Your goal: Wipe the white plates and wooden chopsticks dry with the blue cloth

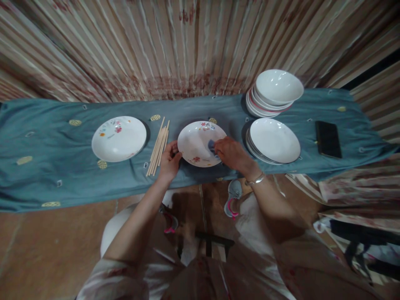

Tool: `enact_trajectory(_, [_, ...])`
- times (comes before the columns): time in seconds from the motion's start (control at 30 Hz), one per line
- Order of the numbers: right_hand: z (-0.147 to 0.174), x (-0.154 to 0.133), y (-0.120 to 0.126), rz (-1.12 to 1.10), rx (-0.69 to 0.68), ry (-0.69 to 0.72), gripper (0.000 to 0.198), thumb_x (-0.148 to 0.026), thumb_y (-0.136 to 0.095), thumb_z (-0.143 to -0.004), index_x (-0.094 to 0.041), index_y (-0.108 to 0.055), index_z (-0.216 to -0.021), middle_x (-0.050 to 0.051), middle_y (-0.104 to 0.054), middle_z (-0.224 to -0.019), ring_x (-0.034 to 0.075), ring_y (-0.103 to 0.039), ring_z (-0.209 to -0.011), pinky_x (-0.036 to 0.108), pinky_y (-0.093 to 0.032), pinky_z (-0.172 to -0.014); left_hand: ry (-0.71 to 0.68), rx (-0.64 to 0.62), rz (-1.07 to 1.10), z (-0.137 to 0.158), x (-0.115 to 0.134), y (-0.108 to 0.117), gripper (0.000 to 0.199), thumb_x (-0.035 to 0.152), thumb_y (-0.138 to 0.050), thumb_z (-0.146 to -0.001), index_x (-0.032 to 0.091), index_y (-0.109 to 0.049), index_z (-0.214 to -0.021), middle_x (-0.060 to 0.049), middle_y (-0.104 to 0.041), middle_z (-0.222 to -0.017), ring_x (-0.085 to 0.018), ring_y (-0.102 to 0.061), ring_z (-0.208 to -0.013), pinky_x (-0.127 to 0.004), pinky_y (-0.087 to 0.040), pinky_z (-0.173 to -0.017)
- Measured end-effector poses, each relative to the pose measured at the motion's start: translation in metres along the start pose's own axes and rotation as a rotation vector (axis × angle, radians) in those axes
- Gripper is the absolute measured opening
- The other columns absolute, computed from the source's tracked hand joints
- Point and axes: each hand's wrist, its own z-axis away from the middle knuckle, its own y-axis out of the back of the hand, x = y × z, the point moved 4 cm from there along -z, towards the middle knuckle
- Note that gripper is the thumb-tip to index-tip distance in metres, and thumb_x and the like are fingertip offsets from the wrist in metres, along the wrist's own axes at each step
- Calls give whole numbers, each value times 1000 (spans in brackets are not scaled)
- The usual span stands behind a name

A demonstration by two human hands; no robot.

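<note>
In the middle of the cloth-covered table lies a white plate with red flowers near its rim. My left hand grips this plate at its left edge, thumb near the rim. Over the plate's right side, my right hand is closed on a small bluish cloth that touches the plate's surface. Left of my left hand lies a loose bundle of wooden chopsticks. Another flowered white plate sits farther left. A stack of white plates stands just right of my right hand.
Behind the plate stack rises a pile of white bowls, some with red rims. A dark phone lies at the right. The teal tablecloth covers a narrow table against a striped curtain.
</note>
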Motion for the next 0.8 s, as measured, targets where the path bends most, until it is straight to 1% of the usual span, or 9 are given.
enact_trajectory(0.13, [-7,3,0,41,29,-41,31,-6,-41,-90,-14,-70,-85,13,-72,-100,25,-61,-94,39,-43,-98,-4,-4,-10,0,0,-1,38,25,-70,-72,21,-58,-107,-8,-72,-104,-21,-68,-101,-37,-51,-95])
enact_trajectory(0.23, [-13,6,-1,47,89,-57,33,-6,-38,-91,-14,-70,-89,15,-70,-106,25,-61,-100,39,-42,-100,-7,-12,-19,0,-1,0,38,26,-70,-73,20,-58,-108,-9,-72,-105,-22,-68,-104,-38,-51,-96])
enact_trajectory(0.33, [-19,7,-3,42,153,-43,35,-7,-35,-93,-13,-70,-96,15,-69,-113,25,-59,-105,39,-43,-100,-9,-1,-25,-1,-3,0,37,26,-69,-74,20,-58,-109,-9,-71,-107,-22,-67,-106,-38,-51,-96])
enact_trajectory(0.43, [-24,7,-5,49,185,-35,37,-8,-34,-94,-13,-70,-102,14,-68,-116,26,-58,-106,38,-44,-100,-5,7,-23,-1,-5,0,37,25,-68,-74,20,-58,-109,-8,-71,-105,-21,-67,-104,-37,-51,-95])
enact_trajectory(0.63, [-33,5,-11,35,170,-11,40,-5,-33,-93,-8,-66,-115,17,-60,-133,26,-55,-119,42,-40,-108,-10,26,-26,-1,-5,-1,37,23,-68,-72,20,-58,-108,-7,-71,-103,-20,-67,-102,-36,-50,-95])
enact_trajectory(0.8, [-40,-2,-17,40,112,43,42,-4,-34,-91,-5,-60,-123,20,-57,-136,25,-47,-131,44,-34,-112,-22,29,-35,0,-2,-3,36,22,-67,-72,20,-58,-107,-7,-71,-103,-21,-67,-103,-36,-50,-95])
